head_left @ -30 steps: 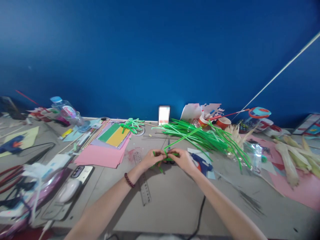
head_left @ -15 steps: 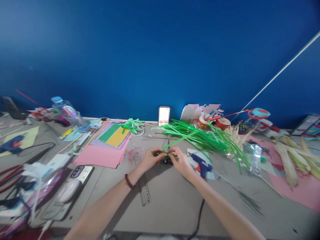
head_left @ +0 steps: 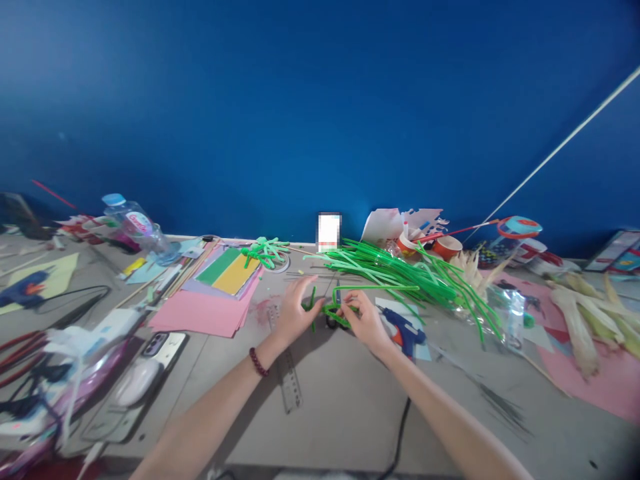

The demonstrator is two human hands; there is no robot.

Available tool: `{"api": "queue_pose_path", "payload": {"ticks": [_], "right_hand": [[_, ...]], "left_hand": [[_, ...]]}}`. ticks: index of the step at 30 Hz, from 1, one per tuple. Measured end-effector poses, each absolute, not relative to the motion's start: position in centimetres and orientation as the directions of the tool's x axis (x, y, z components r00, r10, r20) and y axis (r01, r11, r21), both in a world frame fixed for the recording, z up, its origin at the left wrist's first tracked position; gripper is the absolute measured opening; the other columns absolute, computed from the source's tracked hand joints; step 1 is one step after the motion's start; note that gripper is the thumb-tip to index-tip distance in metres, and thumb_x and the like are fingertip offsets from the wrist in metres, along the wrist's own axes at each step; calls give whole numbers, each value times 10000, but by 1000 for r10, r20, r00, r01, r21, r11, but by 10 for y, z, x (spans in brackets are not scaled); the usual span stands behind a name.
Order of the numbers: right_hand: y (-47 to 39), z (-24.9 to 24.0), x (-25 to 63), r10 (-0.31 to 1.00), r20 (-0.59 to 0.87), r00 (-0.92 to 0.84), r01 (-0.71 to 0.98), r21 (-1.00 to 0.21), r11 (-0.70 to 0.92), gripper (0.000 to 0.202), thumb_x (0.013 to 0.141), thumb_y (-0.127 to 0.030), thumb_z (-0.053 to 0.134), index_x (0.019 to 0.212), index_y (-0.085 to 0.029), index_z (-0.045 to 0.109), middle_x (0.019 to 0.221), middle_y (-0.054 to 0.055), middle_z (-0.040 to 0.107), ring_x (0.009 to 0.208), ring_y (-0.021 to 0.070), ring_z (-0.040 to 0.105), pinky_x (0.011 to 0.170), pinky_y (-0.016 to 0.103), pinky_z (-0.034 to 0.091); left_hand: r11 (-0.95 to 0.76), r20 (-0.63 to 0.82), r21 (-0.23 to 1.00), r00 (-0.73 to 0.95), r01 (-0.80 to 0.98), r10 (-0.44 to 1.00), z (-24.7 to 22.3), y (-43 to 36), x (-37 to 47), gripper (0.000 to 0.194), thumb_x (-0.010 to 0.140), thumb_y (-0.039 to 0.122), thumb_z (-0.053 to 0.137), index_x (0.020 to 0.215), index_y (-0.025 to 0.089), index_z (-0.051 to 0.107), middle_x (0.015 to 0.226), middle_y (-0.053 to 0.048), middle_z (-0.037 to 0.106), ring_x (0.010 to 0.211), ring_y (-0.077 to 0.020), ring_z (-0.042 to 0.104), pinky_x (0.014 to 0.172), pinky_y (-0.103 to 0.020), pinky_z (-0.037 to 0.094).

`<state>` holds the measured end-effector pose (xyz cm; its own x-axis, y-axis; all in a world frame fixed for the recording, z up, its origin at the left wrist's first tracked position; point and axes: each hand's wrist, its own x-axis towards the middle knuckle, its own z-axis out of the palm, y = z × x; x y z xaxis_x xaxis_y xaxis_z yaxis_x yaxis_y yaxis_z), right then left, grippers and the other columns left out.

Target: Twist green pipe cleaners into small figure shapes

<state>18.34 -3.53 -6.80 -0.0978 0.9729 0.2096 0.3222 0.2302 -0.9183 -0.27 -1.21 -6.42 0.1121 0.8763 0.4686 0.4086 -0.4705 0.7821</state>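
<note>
My right hand (head_left: pixel 364 320) pinches a bent green pipe cleaner (head_left: pixel 375 287), whose long end points right. My left hand (head_left: pixel 295 312) is spread, its thumb at the left end of the green piece and its fingers raised. A short green strip (head_left: pixel 313 308) stands upright beside the left thumb. Dark-handled scissors (head_left: pixel 338 293) lie partly hidden behind the hands. Under my left wrist lies a clear ruler (head_left: pixel 287 381). A blue glue gun (head_left: pixel 407 331) rests just right of my right hand.
Behind on the right is a pile of green pipe cleaners (head_left: pixel 400 267). Pink paper (head_left: pixel 205 313), a phone (head_left: pixel 170 347) and a water bottle (head_left: pixel 133 220) are at the left. Corn husks (head_left: pixel 575 327) lie far right. A blue wall (head_left: pixel 320 120) stands behind.
My left hand has opened and drawn slightly left from the green piece. The long green end has swung lower, from slanting to nearly level.
</note>
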Motion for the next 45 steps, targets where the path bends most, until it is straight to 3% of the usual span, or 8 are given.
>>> {"api": "queue_pose_path", "payload": {"ticks": [3,5,9,14,25,35,40,45], "right_hand": [[-36,-69,182,967,235,-98,327,-910,254,122,841,-319,493,898,-216,459,688,14,651,689,187,655,646,280,478],[-37,-70,181,956,272,-106,350,-890,292,120,842,-313,488,899,-209,467,731,24,645,699,184,653,656,279,482],[-38,-71,180,941,313,-126,396,-854,337,108,849,-291,463,905,-203,491,848,59,641,779,186,650,690,282,497],[-38,-73,180,930,336,-150,434,-822,368,103,843,-261,457,901,-200,516,901,80,643,827,197,641,725,303,497],[-40,-72,180,935,333,-125,408,-841,354,52,823,-226,445,841,-211,492,756,21,594,728,168,612,679,266,475],[-35,-75,182,949,306,-68,307,-899,312,86,814,-291,490,814,-210,519,762,27,612,731,184,649,665,289,510],[-35,-69,191,964,179,-197,193,-957,217,192,820,-360,502,807,-208,619,781,51,676,739,191,658,688,308,528],[-34,-58,198,934,133,-330,44,-987,156,353,804,-427,560,1050,-184,630,849,73,702,789,200,661,715,324,529]], "left_hand": [[-641,609,544,271,542,746,-65,-20,0,211,798,298,599,993,231,644,1043,-66,665,1106,-227,529,1035,-410,280],[-673,597,503,346,541,724,-67,-24,3,156,814,295,585,938,226,649,944,-52,687,1011,-211,576,1038,-410,260],[-600,513,566,329,566,793,-71,-27,9,169,852,320,530,865,202,651,826,-54,684,834,-192,602,994,-415,281],[-556,450,625,329,549,830,-70,-25,10,237,867,342,494,760,207,657,768,-47,673,773,-182,592,964,-395,279],[-515,404,646,320,564,857,-68,-25,10,217,857,300,485,758,213,657,757,-43,681,763,-192,580,901,-379,291],[-432,384,772,200,466,901,-73,-27,12,208,804,319,572,984,215,568,844,-42,692,847,-208,593,913,-402,333],[-445,387,822,225,355,894,-73,-28,12,131,818,320,553,882,208,575,855,-49,636,865,-196,564,843,-349,401],[-224,218,975,256,-5,942,-72,-22,15,223,771,352,630,880,185,529,791,-20,601,769,-156,579,713,-273,444]]}}
